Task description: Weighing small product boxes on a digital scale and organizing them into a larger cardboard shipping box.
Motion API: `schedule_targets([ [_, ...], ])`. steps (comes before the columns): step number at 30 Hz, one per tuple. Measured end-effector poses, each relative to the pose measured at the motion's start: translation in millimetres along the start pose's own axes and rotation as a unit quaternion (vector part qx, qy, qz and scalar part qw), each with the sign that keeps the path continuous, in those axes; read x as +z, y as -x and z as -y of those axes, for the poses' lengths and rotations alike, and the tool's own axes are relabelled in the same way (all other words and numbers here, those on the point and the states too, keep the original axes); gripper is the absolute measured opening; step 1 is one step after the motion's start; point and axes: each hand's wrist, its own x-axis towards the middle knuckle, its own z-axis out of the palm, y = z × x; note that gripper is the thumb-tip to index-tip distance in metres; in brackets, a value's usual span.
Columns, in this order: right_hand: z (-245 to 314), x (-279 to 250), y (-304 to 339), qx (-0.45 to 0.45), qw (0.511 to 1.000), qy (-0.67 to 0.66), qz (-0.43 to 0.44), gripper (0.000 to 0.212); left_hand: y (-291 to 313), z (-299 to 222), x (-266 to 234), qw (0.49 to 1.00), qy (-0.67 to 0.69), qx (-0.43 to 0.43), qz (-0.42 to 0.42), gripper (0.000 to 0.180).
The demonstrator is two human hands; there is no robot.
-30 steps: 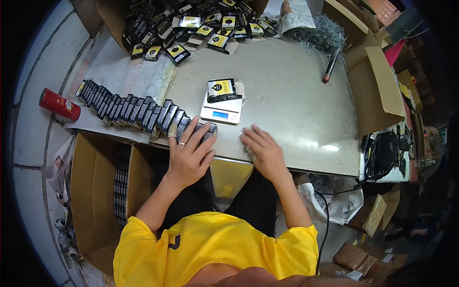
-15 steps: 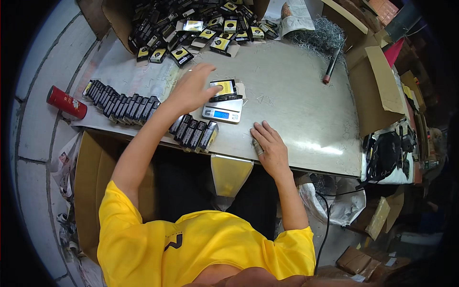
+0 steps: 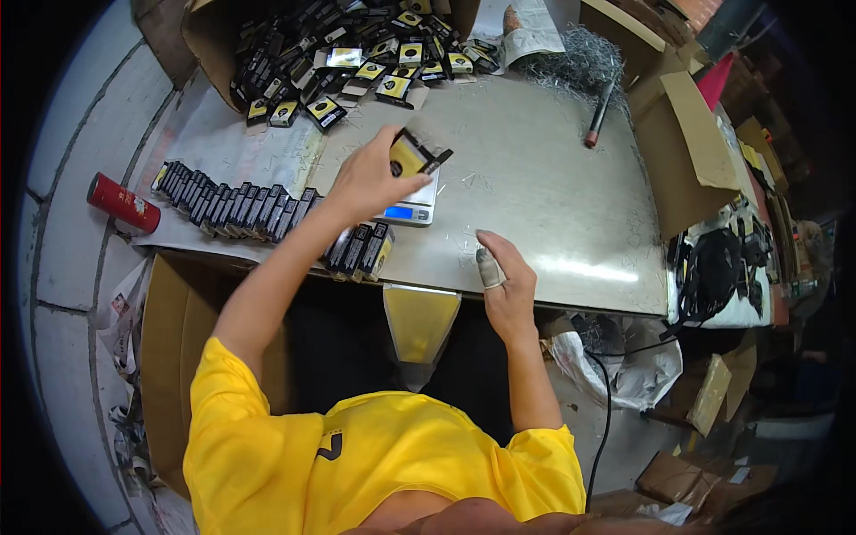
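A small black-and-yellow box (image 3: 408, 160) with a flap sticking out is tilted in my left hand (image 3: 361, 185), gripped between thumb and fingers. It hangs over a small digital scale (image 3: 423, 212) with a lit blue display, which the hand and box partly cover. My right hand (image 3: 511, 290) holds nothing and hovers by the table's front edge, fingers loosely apart, a grey covering on one finger. Left of the scale, a short row of upright boxes (image 3: 364, 250) stands at the edge. A longer row of such boxes (image 3: 236, 209) runs off to the left.
A heap of the same boxes (image 3: 357, 58) spills from a carton at the back. Thin metal wire pieces (image 3: 575, 64) are piled at the back right, beside a dark rod with a red end (image 3: 594, 134). A red can (image 3: 123, 203) lies far left; an open carton (image 3: 691, 160) stands right.
My left hand has lifted a box off the scale and tilted it. My right hand has come off its flat rest on the table, its fingers now curled a little.
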Motion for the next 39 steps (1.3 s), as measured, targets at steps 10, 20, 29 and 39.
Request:
schedule_targets([
  [10,60.4,39.9,16.2,0.200,0.751,-0.629,0.011,0.056,162.5,-26.7,50.6,0.981,0.021,0.168,-0.097,0.074],
  [20,90.4,28.5,44.5,0.243,0.729,-0.627,0.128,0.055,199.6,2.2,41.1,0.965,0.187,0.181,-0.005,0.047],
  [29,77.7,35.1,72.6,0.248,0.846,-0.466,0.068,0.023,209.7,7.2,40.9,0.957,0.286,0.022,-0.038,0.074],
  [39,59.0,32.4,81.0,0.216,0.886,-0.403,0.075,0.022,218.2,12.3,46.7,0.971,0.200,0.116,-0.053,0.065],
])
